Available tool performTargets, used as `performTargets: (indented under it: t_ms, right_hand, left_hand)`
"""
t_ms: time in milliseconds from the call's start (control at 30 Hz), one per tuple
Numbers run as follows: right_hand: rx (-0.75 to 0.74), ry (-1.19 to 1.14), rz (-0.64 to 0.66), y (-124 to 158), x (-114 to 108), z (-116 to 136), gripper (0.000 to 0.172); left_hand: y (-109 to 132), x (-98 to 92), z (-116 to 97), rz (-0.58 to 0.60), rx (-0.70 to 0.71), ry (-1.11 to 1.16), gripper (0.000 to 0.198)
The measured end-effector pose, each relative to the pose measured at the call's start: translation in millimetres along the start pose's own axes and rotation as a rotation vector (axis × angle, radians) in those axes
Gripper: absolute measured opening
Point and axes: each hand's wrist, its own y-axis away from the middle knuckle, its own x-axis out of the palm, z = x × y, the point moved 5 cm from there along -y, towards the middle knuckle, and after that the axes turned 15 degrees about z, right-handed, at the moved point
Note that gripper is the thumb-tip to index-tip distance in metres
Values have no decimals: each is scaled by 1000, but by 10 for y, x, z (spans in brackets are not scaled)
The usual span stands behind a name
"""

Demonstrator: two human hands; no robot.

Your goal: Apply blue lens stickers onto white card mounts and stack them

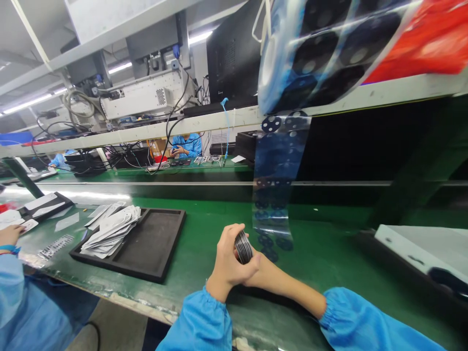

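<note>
L hand [228,261] clenched on roll of black discs [243,247] over green tabletop [321,243] | R hand: can't tell (hidden, only forearm [285,287] shows) | roll wound tight, discs not yet off | film strip [274,214] hangs just beside | white cards [111,231] piled in black tray [161,243]

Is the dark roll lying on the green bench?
No, the dark roll is gripped in the left hand, held up above the green bench.
</note>
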Motion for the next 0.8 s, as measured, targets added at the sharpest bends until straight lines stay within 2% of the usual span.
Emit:
performTargets:
  t_ms: [133,300,400,500,567,633,733,800]
  right_hand:
    - [1,-25,28,21,8,28,58]
    - [2,-51,47,41,-11,55,69]
    - [1,-23,-17,45,-56,74,71]
    - [-28,41,-52,43,-95,159,64]
    - [-17,74,-39,34,-112,216,55]
    - [11,66,-13,23,-122,250,50]
    - [15,16,2,7,-140,276,52]
    - [6,-6,-11,5,-160,277,54]
  left_hand:
    - [-5,-5,24,11,-32,4,57]
    - [14,-28,31,39,-53,11,60]
    - [49,-15,18,62,-27,21,74]
    - [85,17,15,66,-15,58,95]
    - [87,52,54,84,-100,101,107]
    - [76,94,123,112,-258,164,115]
    - [55,139,221,110,-466,311,121]
    - [36,157,259,98,-513,436,122]
